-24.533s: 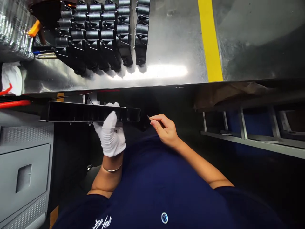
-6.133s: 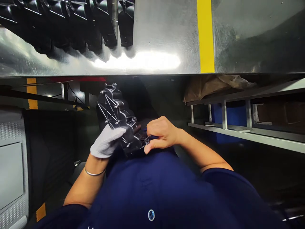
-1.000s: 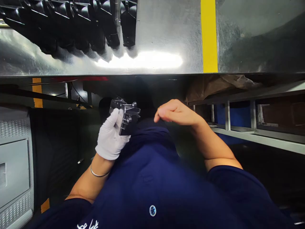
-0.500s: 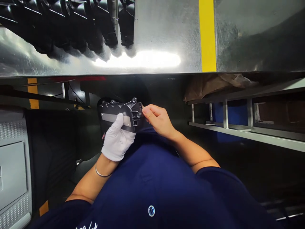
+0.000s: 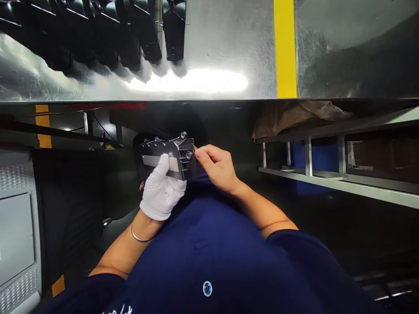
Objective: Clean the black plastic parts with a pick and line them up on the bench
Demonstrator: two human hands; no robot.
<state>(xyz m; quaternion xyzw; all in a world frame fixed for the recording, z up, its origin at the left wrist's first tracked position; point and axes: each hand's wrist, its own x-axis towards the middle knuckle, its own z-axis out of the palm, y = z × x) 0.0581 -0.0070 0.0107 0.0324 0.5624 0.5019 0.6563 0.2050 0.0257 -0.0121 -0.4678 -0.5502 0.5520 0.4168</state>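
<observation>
A black moulded plastic part [image 5: 170, 149] with ribs, round bosses and a grey strip [image 5: 149, 161] along its face is held in front of my body. My left hand [image 5: 163, 187], in a white glove, grips it from below, the thumb pressed over the strip. At the part's right end, my bare right hand [image 5: 218, 165] has thumb and forefinger pinched together by the edge. Whatever lies between those fingertips is too small or hidden to make out.
Several black plastic parts [image 5: 144, 30] stand in a row on the metal table [image 5: 229, 52], left of a yellow tape stripe [image 5: 285, 48]. Below its edge on the right are brown wrapping [image 5: 294, 115] and a metal frame [image 5: 327, 181]. A grey plastic case [image 5: 16, 231] stands left.
The black plastic part has shifted and turned very slightly in my left hand. My right hand's pinch stays at its right end, with the fingers hardly moved.
</observation>
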